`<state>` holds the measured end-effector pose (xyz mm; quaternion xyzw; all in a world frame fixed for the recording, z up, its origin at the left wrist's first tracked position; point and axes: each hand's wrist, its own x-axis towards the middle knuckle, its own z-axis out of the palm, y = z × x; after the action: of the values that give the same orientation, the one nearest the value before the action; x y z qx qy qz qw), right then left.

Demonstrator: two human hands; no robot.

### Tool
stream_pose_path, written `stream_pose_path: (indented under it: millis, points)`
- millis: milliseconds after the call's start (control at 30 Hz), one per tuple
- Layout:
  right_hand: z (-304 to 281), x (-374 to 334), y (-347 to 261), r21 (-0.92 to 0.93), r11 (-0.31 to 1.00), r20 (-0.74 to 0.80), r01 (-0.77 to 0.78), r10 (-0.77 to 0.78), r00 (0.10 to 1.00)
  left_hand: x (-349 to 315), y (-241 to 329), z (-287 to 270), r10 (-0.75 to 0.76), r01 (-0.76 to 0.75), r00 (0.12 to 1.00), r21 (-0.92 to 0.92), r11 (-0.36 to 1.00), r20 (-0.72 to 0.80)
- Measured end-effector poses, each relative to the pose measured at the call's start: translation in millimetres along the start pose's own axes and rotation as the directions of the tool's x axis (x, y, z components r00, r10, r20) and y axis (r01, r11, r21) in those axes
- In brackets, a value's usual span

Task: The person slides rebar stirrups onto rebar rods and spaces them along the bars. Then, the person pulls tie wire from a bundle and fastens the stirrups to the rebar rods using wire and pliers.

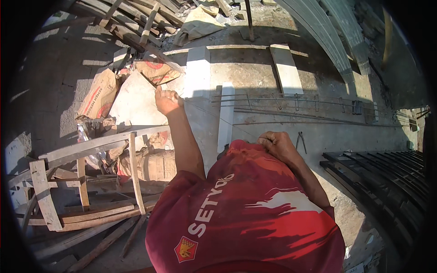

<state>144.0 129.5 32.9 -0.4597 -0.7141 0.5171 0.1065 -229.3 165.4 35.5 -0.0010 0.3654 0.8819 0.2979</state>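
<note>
My left hand [168, 101] is raised at the left, fingers closed on a thin wire [214, 114]. The wire runs down to the right toward my right hand [276, 142], which is close to my shirt front with its fingers curled in a pinch around the other end. A pair of pincers [300, 142] lies on the concrete floor just right of my right hand. Beyond both hands, a long rebar assembly with bent stirrups [297, 103] stretches across toward the right, partly over white blocks [226, 111].
Brown paper sacks [98, 95] and a pale sheet [136, 102] lie left, behind a wooden frame [133, 173]. Black metal bars [382, 173] stand at right. White boards [286, 69], timber [150, 22] and curved metal sheets [318, 34] lie farther off.
</note>
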Motion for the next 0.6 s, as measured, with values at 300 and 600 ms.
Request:
stream_pose_path:
  millis: [300, 600]
  points:
    - [-13.3, -17.9, 22.1, 0.031, 0.993, -0.073, 0.111, -0.109, 0.991, -16.9, -40.9, -27.1, 0.014, -0.013, 0.997, 0.012, 1.0, -0.081]
    - [-37.9, 2.5, 31.6, -0.655, 0.614, 0.005, 0.44, -0.579, 0.815, -151.4, -106.7, -1.0, -0.427, -0.954, 0.202, 0.276, 0.119, 0.881]
